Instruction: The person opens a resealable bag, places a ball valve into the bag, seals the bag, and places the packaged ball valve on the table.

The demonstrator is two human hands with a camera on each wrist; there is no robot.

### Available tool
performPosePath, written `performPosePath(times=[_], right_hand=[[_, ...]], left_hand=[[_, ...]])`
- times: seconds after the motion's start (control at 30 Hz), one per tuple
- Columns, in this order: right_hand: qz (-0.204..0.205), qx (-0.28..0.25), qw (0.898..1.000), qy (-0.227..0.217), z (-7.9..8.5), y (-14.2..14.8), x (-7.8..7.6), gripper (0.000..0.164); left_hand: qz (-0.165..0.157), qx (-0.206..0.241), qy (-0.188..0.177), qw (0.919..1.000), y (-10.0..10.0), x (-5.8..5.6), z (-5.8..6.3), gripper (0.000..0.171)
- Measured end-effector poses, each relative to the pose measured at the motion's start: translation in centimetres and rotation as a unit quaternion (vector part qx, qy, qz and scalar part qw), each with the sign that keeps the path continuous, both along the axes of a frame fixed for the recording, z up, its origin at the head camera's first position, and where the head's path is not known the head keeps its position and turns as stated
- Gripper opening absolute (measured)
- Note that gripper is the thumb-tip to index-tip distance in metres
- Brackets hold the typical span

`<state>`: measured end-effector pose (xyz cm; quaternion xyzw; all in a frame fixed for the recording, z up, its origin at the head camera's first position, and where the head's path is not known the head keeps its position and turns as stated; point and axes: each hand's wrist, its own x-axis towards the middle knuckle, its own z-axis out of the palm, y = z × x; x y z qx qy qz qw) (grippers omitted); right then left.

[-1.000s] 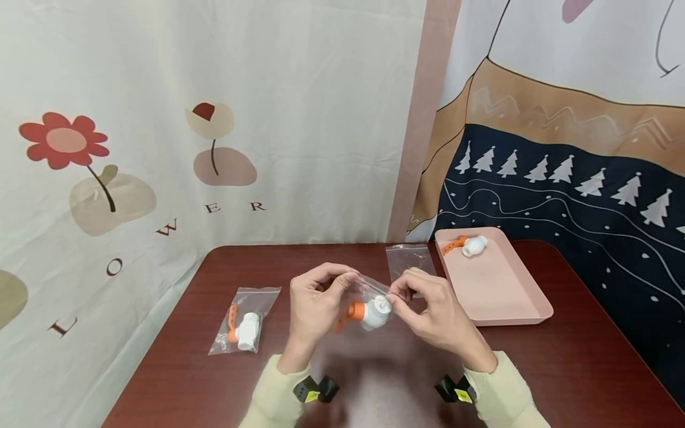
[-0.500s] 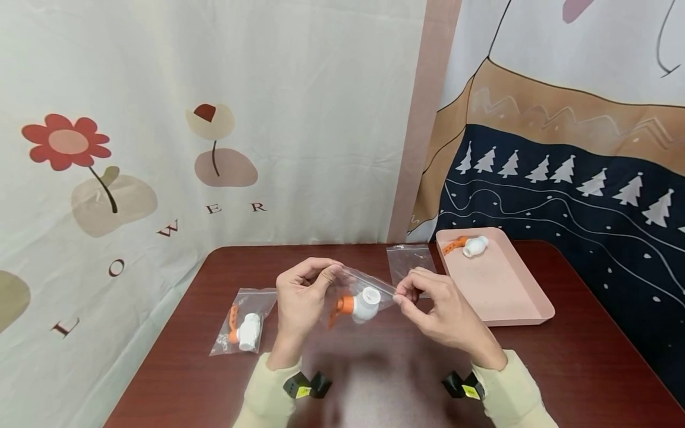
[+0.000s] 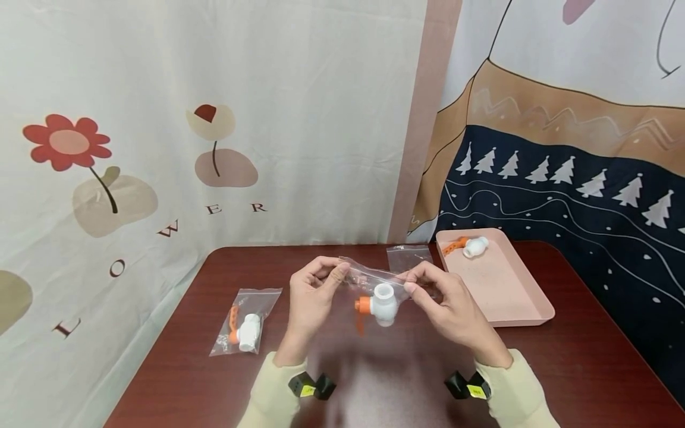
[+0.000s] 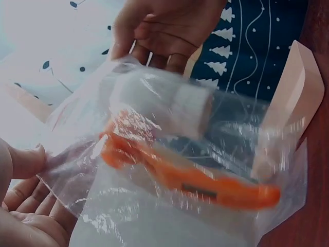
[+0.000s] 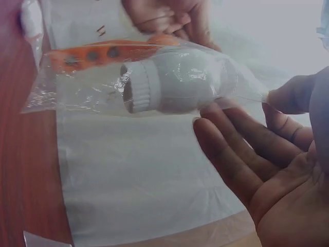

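Note:
Between my two hands stretches a clear zip bag (image 3: pixel 369 276), held up over the table. Inside it is a white plastic ball valve (image 3: pixel 384 308) with an orange handle (image 4: pixel 226 191); one round end faces up in the head view. My left hand (image 3: pixel 313 297) pinches the bag's top edge at one side between thumb and fingers. At the opposite corner, my right hand (image 3: pixel 452 303) pinches the plastic, its other fingers extended beneath the valve in the right wrist view. The bag's film wraps the whole valve in both wrist views.
Left on the brown table (image 3: pixel 176 356) lies another zip bag (image 3: pixel 262 299) with a similar valve (image 3: pixel 248 334) inside. A flat zip bag (image 3: pixel 408 257) lies at the back. The pink tray (image 3: pixel 503 291), back right, holds an unbagged valve (image 3: pixel 475 246).
The bagged valve has swung from tilted to more upright, its handle now pointing down. My left hand went left, then came back right. My right hand has shifted slightly right and up.

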<state>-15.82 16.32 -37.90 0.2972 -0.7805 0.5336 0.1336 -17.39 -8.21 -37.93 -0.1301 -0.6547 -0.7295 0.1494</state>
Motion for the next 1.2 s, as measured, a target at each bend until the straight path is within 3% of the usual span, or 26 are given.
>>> performPosePath(times=[0.1, 0.27, 0.4, 0.5, 0.57, 0.7, 0.97, 1.2], right_hand=[[-0.008, -0.011, 1.0, -0.026, 0.1, 0.1, 0.0, 0.003], [0.005, -0.057, 0.995, -0.082, 0.3, 0.2, -0.1, 0.004], [0.008, -0.081, 0.992, -0.101, 0.4, 0.2, -0.4, 0.008], [-0.006, -0.087, 0.991, -0.1, 0.4, 0.2, -0.6, 0.009], [-0.015, -0.089, 0.991, -0.098, 0.3, 0.2, -0.7, 0.009], [-0.022, -0.088, 0.99, -0.106, 0.2, 0.2, -0.8, 0.01], [0.005, -0.078, 0.985, -0.152, 0.0, 0.5, -1.0, 0.013], [0.001, -0.039, 0.989, -0.144, -0.8, 1.2, -1.5, 0.021]], left_hand=[[-0.032, 0.011, -0.014, 0.9993, 0.2, -0.2, -0.3, 0.019], [-0.146, 0.021, -0.037, 0.9884, 0.0, -0.3, -0.8, 0.031], [-0.207, -0.034, -0.1, 0.9727, 0.0, -0.2, -1.2, 0.041], [-0.228, -0.091, -0.133, 0.9601, 0.1, -0.1, -1.5, 0.043], [-0.229, -0.122, -0.14, 0.9555, 0.2, 0.1, -1.7, 0.041], [-0.202, -0.154, -0.142, 0.9567, 0.6, 0.3, -2.1, 0.034], [-0.166, -0.138, -0.174, 0.9608, 0.6, 0.3, -2.7, 0.034], [-0.149, -0.106, -0.21, 0.9605, -0.2, -0.1, -3.5, 0.036]])
